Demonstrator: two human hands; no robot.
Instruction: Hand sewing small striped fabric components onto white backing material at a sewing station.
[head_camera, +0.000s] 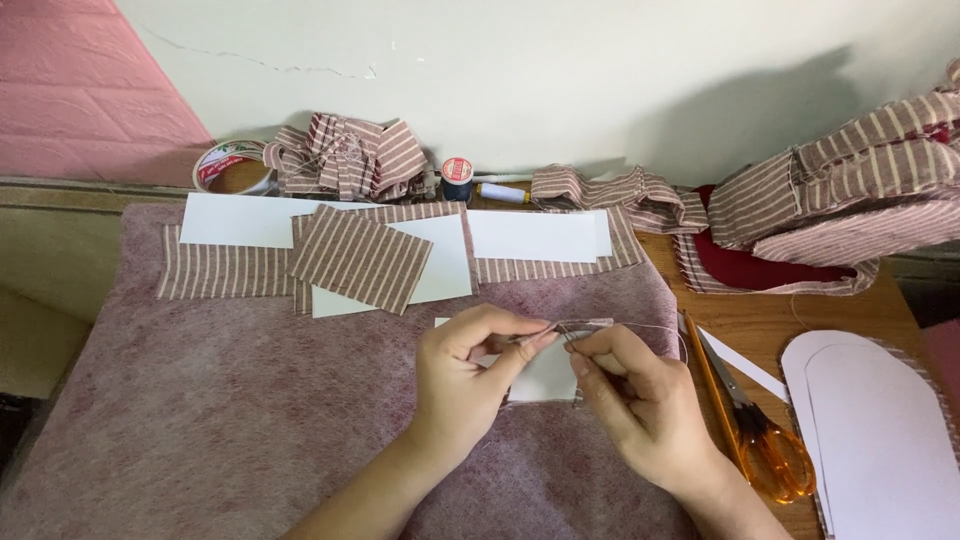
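Pinching a small striped fabric piece (575, 330) over the mauve felt mat (230, 410), the left hand (465, 375) and right hand (640, 400) are closing fingertips on its top edge; orange-handled scissors (760, 430) are lying just right, striped rectangles (360, 258) and thread spools (458, 178) sitting beyond

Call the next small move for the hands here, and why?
Probably draw the thread through: the right hand pinches it at the small striped piece that the left hand steadies, and a loop hangs loose to the right. Whether a needle is there is too small to tell.
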